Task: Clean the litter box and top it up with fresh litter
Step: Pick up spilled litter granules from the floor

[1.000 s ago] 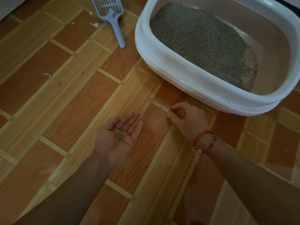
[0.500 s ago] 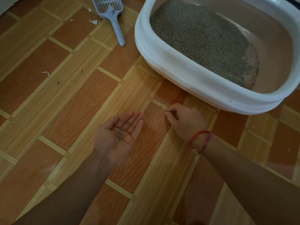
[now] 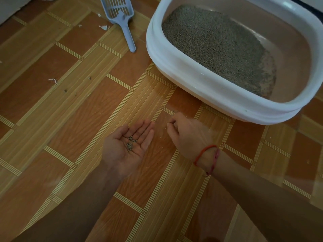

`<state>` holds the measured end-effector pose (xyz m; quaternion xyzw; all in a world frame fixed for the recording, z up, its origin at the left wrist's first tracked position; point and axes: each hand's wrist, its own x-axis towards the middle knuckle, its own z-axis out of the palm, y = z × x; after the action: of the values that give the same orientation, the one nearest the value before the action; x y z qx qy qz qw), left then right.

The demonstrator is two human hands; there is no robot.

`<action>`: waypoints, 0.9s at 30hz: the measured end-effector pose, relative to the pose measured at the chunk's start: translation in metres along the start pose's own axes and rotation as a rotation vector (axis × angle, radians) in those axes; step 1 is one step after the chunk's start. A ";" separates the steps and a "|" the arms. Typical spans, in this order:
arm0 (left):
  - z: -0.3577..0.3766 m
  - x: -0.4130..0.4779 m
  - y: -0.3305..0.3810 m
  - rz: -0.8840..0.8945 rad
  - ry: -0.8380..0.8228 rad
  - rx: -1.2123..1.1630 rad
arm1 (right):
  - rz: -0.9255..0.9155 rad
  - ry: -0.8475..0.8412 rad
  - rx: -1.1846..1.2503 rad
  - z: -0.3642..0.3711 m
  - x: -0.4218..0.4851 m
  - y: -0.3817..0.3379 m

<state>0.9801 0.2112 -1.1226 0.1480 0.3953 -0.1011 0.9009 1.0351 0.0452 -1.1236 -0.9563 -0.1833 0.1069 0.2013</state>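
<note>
Littering wood-patterned floor [image 3: 57, 109]: stray granules [image 3: 164, 135], paper scraps [image 3: 104, 27].

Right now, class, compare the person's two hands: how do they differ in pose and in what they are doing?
The left hand lies open, palm up, cupping a few grey litter pellets; the right hand is turned palm down, fingers pinched together, and what they hold is hidden. The right wrist wears a red string bracelet; the left wrist is bare. Both are bare-skinned and hover low over the wood-pattern floor, in front of the litter box.
</note>
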 end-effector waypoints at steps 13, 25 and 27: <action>-0.006 -0.001 -0.005 -0.142 -0.165 0.161 | -0.205 -0.052 0.287 0.002 -0.020 -0.061; 0.002 -0.002 -0.003 -0.037 -0.042 0.033 | -0.074 0.078 0.252 -0.007 -0.008 -0.030; 0.003 -0.002 -0.003 -0.018 -0.012 0.016 | 0.027 0.101 0.220 -0.006 0.002 -0.008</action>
<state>0.9796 0.2080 -1.1197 0.1508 0.3905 -0.1132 0.9011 1.0362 0.0508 -1.1148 -0.9350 -0.1470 0.0807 0.3127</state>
